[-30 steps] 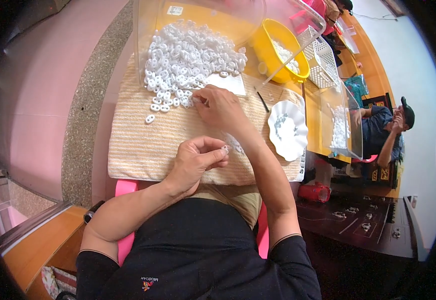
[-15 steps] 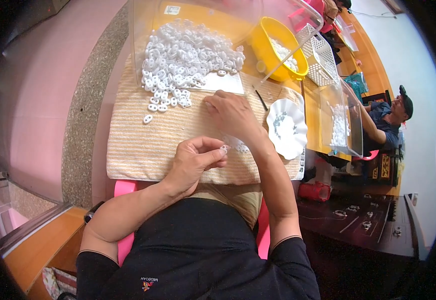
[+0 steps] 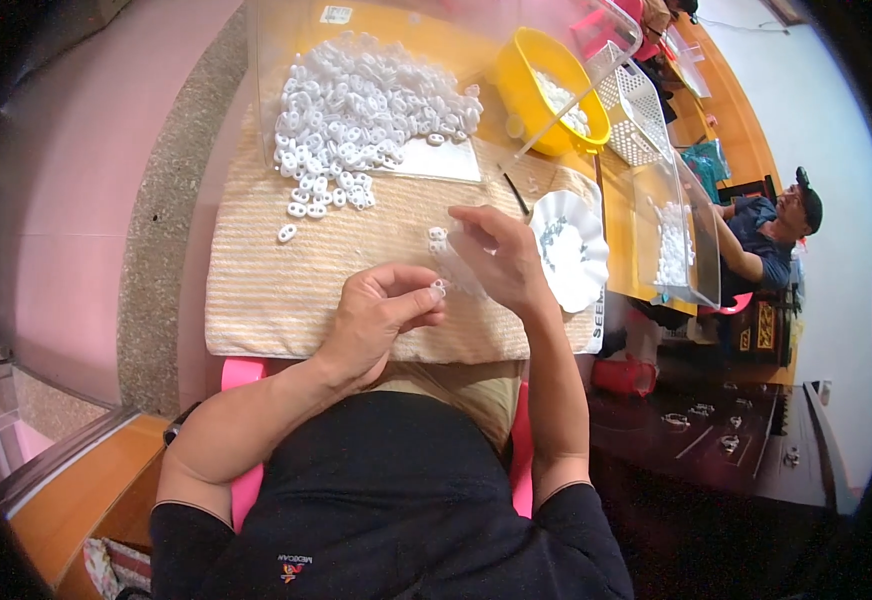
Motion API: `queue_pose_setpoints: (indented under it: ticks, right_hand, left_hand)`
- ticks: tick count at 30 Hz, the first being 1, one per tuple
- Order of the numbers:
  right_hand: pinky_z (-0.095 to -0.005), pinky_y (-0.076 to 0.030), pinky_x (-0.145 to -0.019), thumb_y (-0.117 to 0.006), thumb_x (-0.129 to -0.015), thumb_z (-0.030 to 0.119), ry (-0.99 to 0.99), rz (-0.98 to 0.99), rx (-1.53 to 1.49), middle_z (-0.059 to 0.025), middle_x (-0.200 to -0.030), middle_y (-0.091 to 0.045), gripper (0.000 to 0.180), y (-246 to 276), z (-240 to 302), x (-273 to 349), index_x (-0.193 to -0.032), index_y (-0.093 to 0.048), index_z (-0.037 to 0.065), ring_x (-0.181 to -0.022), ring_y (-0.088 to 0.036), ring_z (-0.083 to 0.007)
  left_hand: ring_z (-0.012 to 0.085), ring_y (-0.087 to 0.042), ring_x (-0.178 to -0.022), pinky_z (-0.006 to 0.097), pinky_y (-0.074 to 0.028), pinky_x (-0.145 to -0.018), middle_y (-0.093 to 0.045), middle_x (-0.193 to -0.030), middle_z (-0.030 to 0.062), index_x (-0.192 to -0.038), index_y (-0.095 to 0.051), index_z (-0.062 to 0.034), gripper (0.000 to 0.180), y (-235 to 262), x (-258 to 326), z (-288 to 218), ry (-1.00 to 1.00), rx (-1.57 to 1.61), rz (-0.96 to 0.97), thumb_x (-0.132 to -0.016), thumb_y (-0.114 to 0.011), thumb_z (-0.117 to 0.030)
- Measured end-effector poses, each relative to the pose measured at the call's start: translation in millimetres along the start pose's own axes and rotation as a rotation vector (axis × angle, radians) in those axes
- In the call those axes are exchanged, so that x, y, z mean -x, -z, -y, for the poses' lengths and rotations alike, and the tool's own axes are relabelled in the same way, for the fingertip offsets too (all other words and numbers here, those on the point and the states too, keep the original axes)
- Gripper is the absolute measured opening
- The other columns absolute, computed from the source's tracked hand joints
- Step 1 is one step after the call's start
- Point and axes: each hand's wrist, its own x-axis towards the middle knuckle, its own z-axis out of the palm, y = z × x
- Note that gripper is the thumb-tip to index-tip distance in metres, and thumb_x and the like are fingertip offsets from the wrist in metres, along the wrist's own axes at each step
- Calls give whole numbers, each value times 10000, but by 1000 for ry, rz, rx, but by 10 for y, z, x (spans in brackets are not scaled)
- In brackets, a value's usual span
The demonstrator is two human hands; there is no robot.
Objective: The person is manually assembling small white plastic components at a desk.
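A small white two-hole plastic piece (image 3: 438, 287) is pinched between the thumb and forefinger of my left hand (image 3: 381, 315), just above the striped towel. To its right my right hand (image 3: 504, 258) hovers over the towel, its fingers bent and pointing left. Motion smears its fingertips, so anything in them cannot be made out. A pair of white pieces (image 3: 438, 238) lies on the towel beside the right fingertips; more white bits there are partly hidden by that hand. A big heap of the same white pieces (image 3: 366, 105) spreads at the far left.
The striped towel (image 3: 266, 290) covers the near table. Beyond stand a clear plastic bin (image 3: 426, 30), a yellow basin (image 3: 516, 90), and a white perforated basket (image 3: 628, 125). A white scalloped dish (image 3: 581, 280) with small dark bits sits right. A person (image 3: 771, 235) works behind another clear bin (image 3: 701, 285).
My right hand has drawn back to the right and slightly nearer, uncovering the pair of white pieces on the towel. The left hand keeps its pinch, almost in place.
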Motion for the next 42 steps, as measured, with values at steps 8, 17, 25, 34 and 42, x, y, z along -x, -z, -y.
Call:
queue_pose_setpoints:
  ticks: [8, 17, 25, 34, 42]
  right_hand:
    - [-231, -516, -685, -628, -899, 32, -89, 61, -530, -29, -858, -613, 266, 49, -106, 414, -1151, -595, -46, -770, -597, -93]
    - [-242, -540, -709, -650, -888, 57, -196, 83, -678, -42, -886, -621, 316, -63, -94, 574, -1178, -575, -43, -783, -615, -106]
    - [-247, -541, -710, -648, -892, 61, -232, 94, -737, -47, -917, -637, 310, -121, -169, 632, -1179, -580, -38, -784, -624, -113]
    - [-256, -544, -718, -654, -885, 51, -242, 95, -801, -69, -984, -657, 319, -149, -203, 661, -1186, -586, -30, -819, -641, -129]
    - [-251, -534, -729, -656, -883, 51, -260, 100, -834, -68, -977, -663, 317, -154, -197, 679, -1184, -595, -26, -822, -641, -129]
  left_hand:
    - [134, -639, -774, 260, -549, -746, -669, -878, 80, -971, -640, 11, 131, -9, -13, 24, 10, -6, 2, -847, -666, -26]
    - [134, -641, -776, 261, -555, -732, -666, -923, 65, -998, -621, -12, 141, 21, -42, 61, 17, -63, 9, -862, -652, -31]
    - [115, -634, -787, 238, -537, -737, -678, -936, 84, -996, -629, 12, 163, 25, -50, 93, 23, -70, 0, -848, -668, -44]
    - [112, -636, -787, 236, -537, -741, -679, -940, 82, -1000, -627, 9, 168, 31, -51, 114, 47, -85, -13, -850, -670, -52]
    - [117, -634, -776, 240, -537, -738, -673, -929, 91, -1000, -624, 22, 174, 25, -48, 109, 40, -70, -8, -848, -671, -50]
